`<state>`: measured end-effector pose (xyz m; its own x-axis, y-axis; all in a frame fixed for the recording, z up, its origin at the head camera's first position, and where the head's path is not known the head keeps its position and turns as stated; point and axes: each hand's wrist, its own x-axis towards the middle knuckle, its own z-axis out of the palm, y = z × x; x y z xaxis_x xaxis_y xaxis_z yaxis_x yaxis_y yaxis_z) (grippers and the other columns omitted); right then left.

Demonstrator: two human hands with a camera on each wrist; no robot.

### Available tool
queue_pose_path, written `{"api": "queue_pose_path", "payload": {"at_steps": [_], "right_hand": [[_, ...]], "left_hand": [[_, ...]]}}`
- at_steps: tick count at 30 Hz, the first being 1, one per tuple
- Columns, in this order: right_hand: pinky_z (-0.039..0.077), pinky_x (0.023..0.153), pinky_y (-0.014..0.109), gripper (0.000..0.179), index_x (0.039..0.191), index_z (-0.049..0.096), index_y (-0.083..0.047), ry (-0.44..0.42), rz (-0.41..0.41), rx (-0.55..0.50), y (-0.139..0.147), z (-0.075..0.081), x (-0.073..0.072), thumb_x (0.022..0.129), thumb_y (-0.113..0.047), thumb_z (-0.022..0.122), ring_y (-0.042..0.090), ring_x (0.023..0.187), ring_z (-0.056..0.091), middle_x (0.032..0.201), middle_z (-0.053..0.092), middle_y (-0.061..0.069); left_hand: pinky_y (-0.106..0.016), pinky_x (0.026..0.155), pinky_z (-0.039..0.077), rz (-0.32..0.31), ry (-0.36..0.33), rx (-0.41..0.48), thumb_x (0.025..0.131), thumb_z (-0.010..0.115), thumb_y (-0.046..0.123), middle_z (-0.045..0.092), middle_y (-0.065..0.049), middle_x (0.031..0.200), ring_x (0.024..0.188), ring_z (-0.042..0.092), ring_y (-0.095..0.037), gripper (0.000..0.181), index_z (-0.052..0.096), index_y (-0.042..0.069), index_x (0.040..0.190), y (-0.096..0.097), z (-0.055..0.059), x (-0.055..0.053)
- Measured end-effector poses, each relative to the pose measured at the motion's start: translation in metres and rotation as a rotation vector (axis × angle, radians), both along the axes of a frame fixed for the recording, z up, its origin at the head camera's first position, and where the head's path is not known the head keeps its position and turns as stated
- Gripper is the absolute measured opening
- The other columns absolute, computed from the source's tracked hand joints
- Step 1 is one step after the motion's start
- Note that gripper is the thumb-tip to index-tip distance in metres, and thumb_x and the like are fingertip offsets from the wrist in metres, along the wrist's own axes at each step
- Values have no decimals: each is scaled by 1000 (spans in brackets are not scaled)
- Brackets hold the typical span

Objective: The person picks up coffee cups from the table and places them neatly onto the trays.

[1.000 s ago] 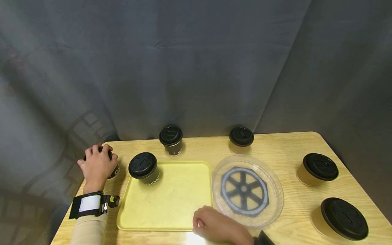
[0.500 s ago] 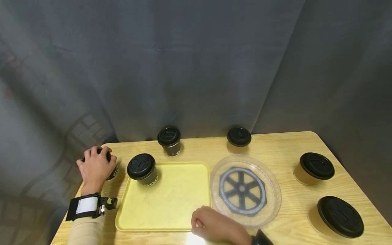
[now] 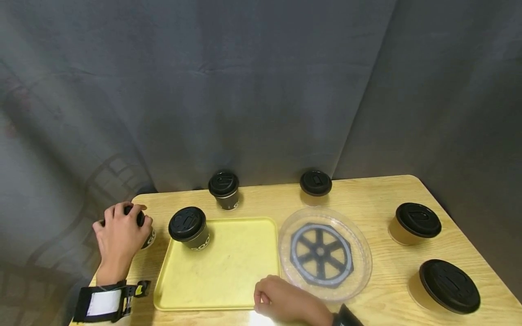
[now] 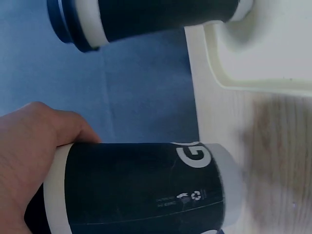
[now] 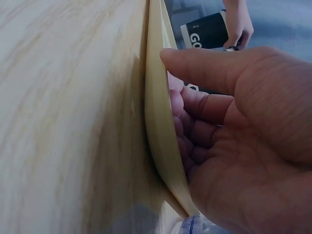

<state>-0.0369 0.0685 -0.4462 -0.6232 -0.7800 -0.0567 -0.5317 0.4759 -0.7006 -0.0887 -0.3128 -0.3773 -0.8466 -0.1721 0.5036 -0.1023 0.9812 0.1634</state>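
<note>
My left hand [image 3: 118, 235] grips a lidded black paper coffee cup [image 4: 146, 187] from above at the table's left side. The hand covers much of its lid in the head view; whether its base touches the table I cannot tell. To its right, another black coffee cup [image 3: 195, 237] stands upright on the back left corner of a yellow tray [image 3: 228, 267]. By the tray's front right corner, my right hand [image 3: 287, 301] lies with loosely curled fingers and holds nothing. In the right wrist view its thumb [image 5: 204, 66] is beside the tray's rim.
A black cup [image 3: 226, 199] and a brown cup [image 3: 315, 199] stand along the back edge. Two more brown cups with black lids [image 3: 418, 220] [image 3: 450, 286] are at the right. A clear round plastic dish [image 3: 365, 260] over a dark wheel shape adjoins the tray. A grey curtain [image 3: 261, 90] hangs behind.
My left hand and forearm have shifted a little left and toward me, with the gripped cup moving slightly the same way. The head view has shifted slightly. My right hand keeps its place by the tray.
</note>
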Motion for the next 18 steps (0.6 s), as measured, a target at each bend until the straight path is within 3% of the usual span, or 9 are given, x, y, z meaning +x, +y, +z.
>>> {"api": "queue_pose_path", "payload": {"at_steps": [7, 18], "right_hand": [[41, 69, 11, 12, 79, 61, -24, 4, 6, -13, -1, 0, 0, 90, -21, 59, -6, 74, 44, 76, 48, -20], [40, 71, 9, 13, 77, 62, -23, 85, 36, -35, 0, -4, -2, 89, -19, 60, -8, 72, 42, 73, 48, -21]], "left_hand": [[-73, 78, 31, 10, -35, 8, 86, 60, 19, 55, -27, 119, 115, 42, -51, 25, 66, 5, 105, 14, 9, 15], [-68, 76, 32, -43, 84, -36, 81, 61, 19, 60, -21, 112, 112, 47, -45, 22, 69, 8, 98, 40, 15, 39]]}}
